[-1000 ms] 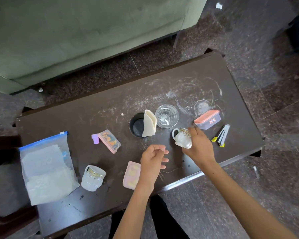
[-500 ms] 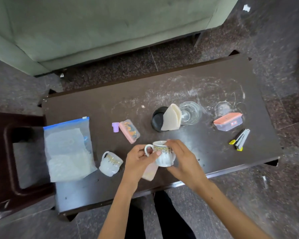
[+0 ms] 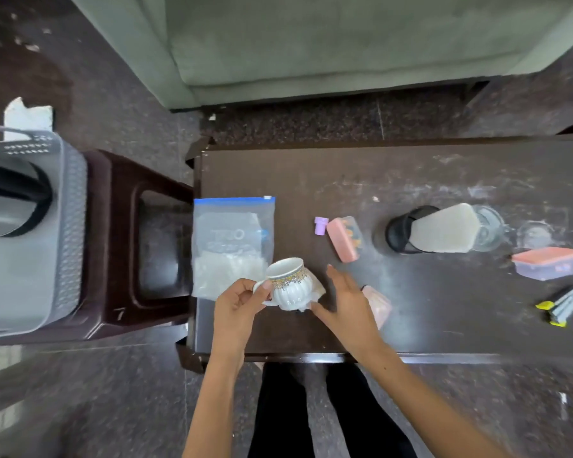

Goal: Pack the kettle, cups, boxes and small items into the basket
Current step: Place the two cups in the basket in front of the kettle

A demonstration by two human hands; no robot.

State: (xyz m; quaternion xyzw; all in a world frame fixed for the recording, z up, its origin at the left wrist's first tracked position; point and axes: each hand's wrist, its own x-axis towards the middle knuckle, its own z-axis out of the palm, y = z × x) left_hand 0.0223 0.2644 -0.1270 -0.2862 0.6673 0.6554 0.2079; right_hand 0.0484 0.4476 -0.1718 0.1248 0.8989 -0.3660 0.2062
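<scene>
My left hand pinches the handle of a white ribbed cup with a gold band and holds it above the table's front left part. Just right of the cup is my right hand, fingers straight and holding nothing. A second pale cup shows only partly behind the held one. At the far left a grey basket stands on a dark stool, with a silver kettle inside. A pink box, a purple cap and a pink-lidded container lie on the dark table.
A zip bag lies at the table's left end. A black cup with a beige pad, a glass, yellow-grey clips and a flat pink box are further right. A green sofa stands behind.
The cup has passed from my right hand to my left, and my right hand has let go. The view has swung left, bringing the basket and stool into sight.
</scene>
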